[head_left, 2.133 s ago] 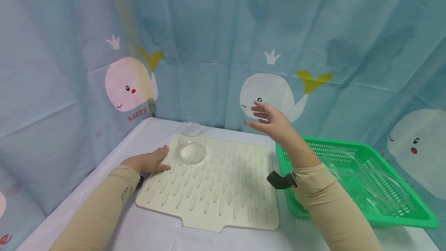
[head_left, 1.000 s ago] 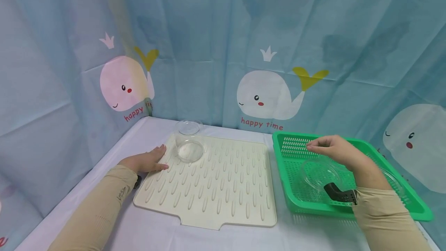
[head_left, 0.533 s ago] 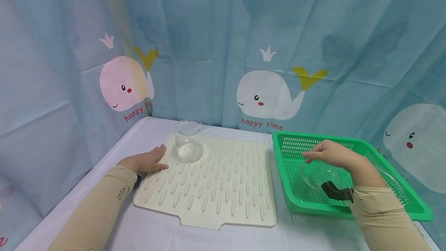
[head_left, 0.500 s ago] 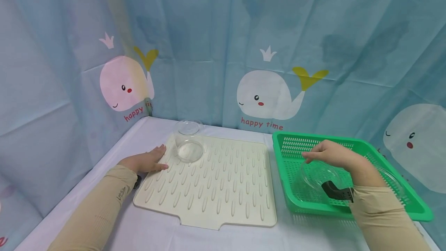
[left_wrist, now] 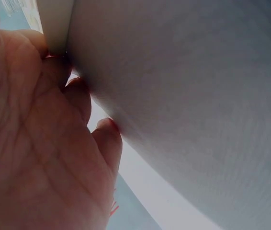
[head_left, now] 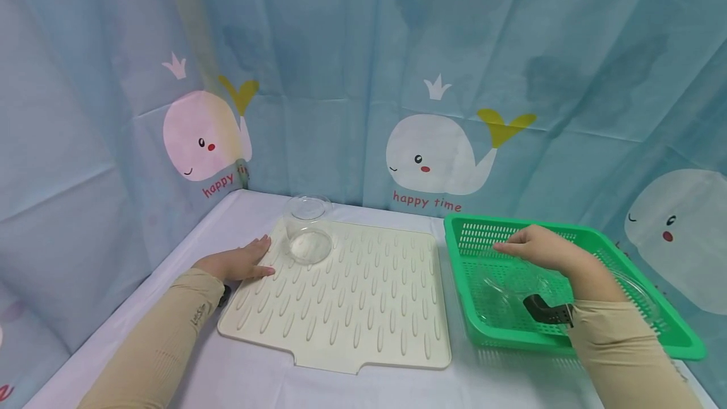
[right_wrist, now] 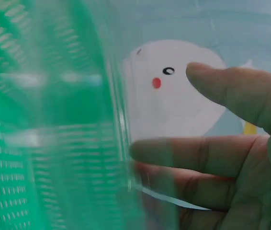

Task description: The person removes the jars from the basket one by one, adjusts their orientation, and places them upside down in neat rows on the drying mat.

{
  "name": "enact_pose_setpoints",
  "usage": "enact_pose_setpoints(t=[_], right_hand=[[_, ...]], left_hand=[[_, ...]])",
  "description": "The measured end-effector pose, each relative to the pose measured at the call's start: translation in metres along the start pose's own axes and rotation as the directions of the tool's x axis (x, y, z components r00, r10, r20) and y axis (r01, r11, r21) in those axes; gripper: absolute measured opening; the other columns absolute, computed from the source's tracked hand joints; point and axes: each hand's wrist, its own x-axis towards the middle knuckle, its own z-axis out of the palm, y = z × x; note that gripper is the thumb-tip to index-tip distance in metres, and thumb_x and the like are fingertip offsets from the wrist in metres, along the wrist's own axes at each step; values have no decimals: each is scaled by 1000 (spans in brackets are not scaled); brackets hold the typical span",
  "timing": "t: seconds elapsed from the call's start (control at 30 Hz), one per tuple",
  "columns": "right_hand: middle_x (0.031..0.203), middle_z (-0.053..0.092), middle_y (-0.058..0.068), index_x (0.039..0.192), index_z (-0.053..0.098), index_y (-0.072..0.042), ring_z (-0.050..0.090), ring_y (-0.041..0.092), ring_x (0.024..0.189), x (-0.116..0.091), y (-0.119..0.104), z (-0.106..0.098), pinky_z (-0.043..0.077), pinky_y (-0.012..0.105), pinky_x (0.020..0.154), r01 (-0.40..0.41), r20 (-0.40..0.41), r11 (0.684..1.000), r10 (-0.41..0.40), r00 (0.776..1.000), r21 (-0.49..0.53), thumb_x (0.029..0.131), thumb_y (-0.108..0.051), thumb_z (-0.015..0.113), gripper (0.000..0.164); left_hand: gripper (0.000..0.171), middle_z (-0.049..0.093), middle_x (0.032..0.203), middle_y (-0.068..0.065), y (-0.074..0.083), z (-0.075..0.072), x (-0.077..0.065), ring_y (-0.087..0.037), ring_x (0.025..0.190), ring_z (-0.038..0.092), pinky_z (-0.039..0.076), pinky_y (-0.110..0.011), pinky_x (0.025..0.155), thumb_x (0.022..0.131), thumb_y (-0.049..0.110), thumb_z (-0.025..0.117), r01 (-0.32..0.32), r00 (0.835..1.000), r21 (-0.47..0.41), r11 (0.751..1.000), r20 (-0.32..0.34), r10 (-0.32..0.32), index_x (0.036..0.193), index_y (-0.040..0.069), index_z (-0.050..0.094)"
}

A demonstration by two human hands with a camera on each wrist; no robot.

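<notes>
My left hand (head_left: 237, 263) rests with extended fingers at the left edge of the cream ridged mat (head_left: 363, 308). In the left wrist view, fingertips of the left hand (left_wrist: 54, 129) meet the mat's edge and the white cloth. A clear round plastic container (head_left: 309, 248) stands upright on the mat's back left. Over the green basket (head_left: 471, 327), my right hand (head_left: 542, 248) reaches down to a clear plastic container (head_left: 511, 286). In the right wrist view, the fingers of the right hand (right_wrist: 241, 167) lie straight at the container's rim (right_wrist: 122, 129), the thumb apart from them.
Another clear container (head_left: 636, 295) lies in the basket's right part, partly hidden by the right forearm. The basket stands right of the mat on the white-covered table (head_left: 238, 384). A blue whale-print curtain (head_left: 341, 81) closes off the back and left.
My right hand has gone from above the mat's back right to the basket and down to a container there. That container's outline has shifted within the basket. The left hand has stayed put.
</notes>
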Motion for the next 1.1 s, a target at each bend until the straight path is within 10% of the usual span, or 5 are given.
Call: enact_pose_setpoints(t=[0.67,0.93,1.1], right_hand=[[127,48,30,125,52,6,45,49,113,5,0,-2,47,51,78,-77,-34,996,75,997,-54,85,-63,45,81],[132,37,34,143,14,6,40,51,115,6,1,4,44,55,79,-49,-29,998,48,998,-31,83,-63,49,99],[138,29,35,142,15,9,33,52,120,4,3,8,41,58,84,-30,-5,995,30,1000,-90,77,-61,60,105]], left_hand=[[103,-2,149,-26,3,-2,-2,-44,135,-2,5,-59,107,83,60,50,4,1000,0,1000,-4,-4,144,-4,-1],[103,-2,149,-26,4,-2,-2,-43,135,-2,5,-58,107,83,61,50,4,1000,-9,1000,-5,-4,144,-5,-1],[100,-2,148,-27,7,-3,-4,-44,135,-1,4,-59,107,85,56,51,-19,1000,-9,1000,-8,19,143,-7,0]])
